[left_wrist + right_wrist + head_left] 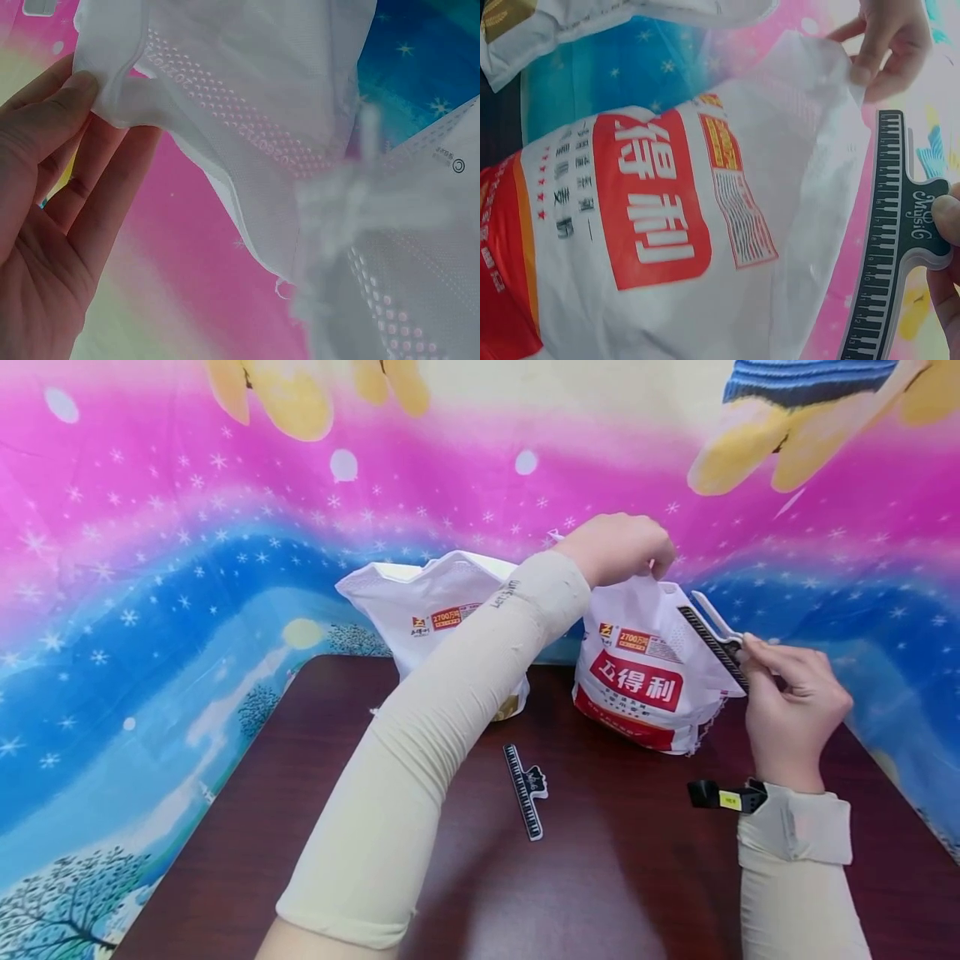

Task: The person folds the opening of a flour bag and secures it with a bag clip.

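From where I stand, the bag [240, 127] at the left fingers [109, 199] looks cloth-like and dimpled; the right fingers [949, 217] pinch a smooth plastic-looking clip [877, 232]; the table [600, 852] below looks like glossy wood.

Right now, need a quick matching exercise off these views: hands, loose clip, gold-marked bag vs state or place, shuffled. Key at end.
1. Left hand
2. Right hand
3. Loose clip
4. Gold-marked bag

A. Lying on the table
B. Partly hidden by the left sleeve
C. Pinching the red-labelled bag by its top edge
D. Holding a piano-patterned clip

Pairs: 1-C, 2-D, 3-A, 4-B
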Tool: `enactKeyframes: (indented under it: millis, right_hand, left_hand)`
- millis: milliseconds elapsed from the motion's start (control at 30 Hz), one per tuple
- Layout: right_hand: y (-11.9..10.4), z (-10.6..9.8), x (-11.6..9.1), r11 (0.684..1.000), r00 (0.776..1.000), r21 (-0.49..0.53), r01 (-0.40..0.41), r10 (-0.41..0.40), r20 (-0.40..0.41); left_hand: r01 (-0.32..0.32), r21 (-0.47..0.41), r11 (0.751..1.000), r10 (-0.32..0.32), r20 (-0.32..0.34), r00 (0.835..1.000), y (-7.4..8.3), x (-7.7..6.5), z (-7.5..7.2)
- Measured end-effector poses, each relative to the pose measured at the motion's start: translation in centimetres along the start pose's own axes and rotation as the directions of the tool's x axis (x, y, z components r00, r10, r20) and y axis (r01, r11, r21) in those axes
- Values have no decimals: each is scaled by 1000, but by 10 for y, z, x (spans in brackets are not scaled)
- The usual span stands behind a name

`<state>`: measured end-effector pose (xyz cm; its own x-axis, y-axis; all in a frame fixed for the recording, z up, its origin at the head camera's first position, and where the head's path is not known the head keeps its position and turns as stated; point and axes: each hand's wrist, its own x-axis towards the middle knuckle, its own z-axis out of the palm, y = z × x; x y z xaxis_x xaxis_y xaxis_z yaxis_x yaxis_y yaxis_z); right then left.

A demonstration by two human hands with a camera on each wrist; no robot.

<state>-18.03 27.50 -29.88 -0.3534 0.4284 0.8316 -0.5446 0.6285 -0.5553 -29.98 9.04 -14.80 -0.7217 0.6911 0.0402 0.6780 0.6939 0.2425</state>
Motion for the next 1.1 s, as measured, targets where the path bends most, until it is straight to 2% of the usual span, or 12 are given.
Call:
enactKeyframes:
  millis: [67,200,433,600,900,1100]
  right_hand:
    - [1,-1,1,1000,1000,0,-17,17,1]
    - [4,-4,5,999,999,2,-43,43,6]
    - [13,-8,9,998,997,-18,-62,63,43]
    - [19,-11,11,996,994,-6,-85,85,70]
    - [31,-12,14,980,972,45,-193,185,145]
    - [47,-10,13,973,962,54,-226,214,170]
  left_hand:
    - [16,-28,999,-16,6,1000,0,-1,0]
    - [20,-27,999,-19,10,1000,0,-1,0]
    - [87,-152,985,-85,19,996,-1,-1,0]
    - [98,-169,981,-96,20,995,0,0,1]
    - [32,-34,999,-32,-14,999,-1,2,2]
    - [-57,149,987,65,-51,997,-2,4,5]
